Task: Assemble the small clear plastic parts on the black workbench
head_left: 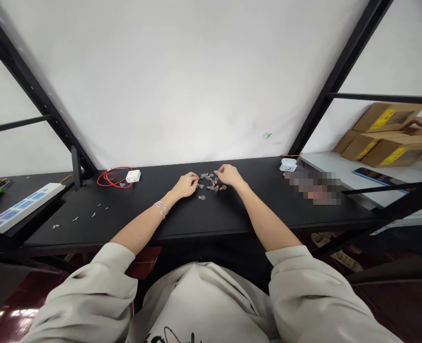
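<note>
On black counter (264, 209): clear bulb-shaped pieces (216, 189) between left hand (188, 185) and right hand (231, 175).
Both half-curled, can't tell hold; white case (288, 165), cardboard boxes (393, 148) rightward, contents unseen.

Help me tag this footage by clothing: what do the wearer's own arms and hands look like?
The left hand and right hand are ungloved. Both arms wear loose, pale grey sleeves, bunched up and ending near the elbows. A thin, light, patterned bracelet loops the left wrist; none shows on the right.
</note>
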`<action>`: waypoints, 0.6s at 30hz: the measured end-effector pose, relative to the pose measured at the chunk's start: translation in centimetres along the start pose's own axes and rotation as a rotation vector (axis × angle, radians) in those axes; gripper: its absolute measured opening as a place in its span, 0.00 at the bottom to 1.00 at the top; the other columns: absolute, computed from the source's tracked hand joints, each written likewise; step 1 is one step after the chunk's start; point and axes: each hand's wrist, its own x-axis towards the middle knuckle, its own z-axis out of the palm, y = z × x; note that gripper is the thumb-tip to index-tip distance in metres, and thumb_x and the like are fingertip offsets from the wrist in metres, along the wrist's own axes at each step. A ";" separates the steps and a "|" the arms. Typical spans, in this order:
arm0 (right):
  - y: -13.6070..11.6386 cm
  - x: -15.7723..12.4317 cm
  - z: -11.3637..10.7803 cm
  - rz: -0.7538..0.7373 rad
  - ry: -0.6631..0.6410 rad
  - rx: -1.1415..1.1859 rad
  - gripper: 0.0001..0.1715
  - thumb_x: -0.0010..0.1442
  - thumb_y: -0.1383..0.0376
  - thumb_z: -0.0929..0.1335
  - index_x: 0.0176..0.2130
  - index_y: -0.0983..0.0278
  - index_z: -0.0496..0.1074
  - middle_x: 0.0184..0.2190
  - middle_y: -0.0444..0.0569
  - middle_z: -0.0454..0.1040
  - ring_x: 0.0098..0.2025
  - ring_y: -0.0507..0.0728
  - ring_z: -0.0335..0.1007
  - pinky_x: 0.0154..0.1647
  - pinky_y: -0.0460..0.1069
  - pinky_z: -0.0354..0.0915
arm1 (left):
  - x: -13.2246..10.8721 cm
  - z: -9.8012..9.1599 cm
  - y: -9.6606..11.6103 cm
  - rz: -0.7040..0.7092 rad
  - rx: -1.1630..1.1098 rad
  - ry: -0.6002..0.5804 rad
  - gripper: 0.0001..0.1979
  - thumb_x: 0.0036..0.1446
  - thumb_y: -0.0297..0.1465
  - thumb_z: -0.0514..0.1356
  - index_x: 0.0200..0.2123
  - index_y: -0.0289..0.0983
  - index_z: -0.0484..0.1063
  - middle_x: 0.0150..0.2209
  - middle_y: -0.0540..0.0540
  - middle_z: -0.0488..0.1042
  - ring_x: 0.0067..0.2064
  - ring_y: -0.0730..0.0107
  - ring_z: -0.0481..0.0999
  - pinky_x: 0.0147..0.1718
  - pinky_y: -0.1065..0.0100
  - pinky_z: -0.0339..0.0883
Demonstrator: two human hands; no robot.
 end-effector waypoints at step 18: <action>-0.1 -0.2 -0.3 0.057 0.051 0.069 0.11 0.59 0.58 0.71 0.33 0.63 0.72 0.38 0.54 0.79 0.44 0.60 0.74 0.42 0.49 0.66 | 0.1 -0.7 0.4 -0.240 -0.064 0.002 0.13 0.57 0.29 0.57 0.40 0.38 0.82 0.42 0.45 0.80 0.39 0.65 0.77 0.46 0.65 0.71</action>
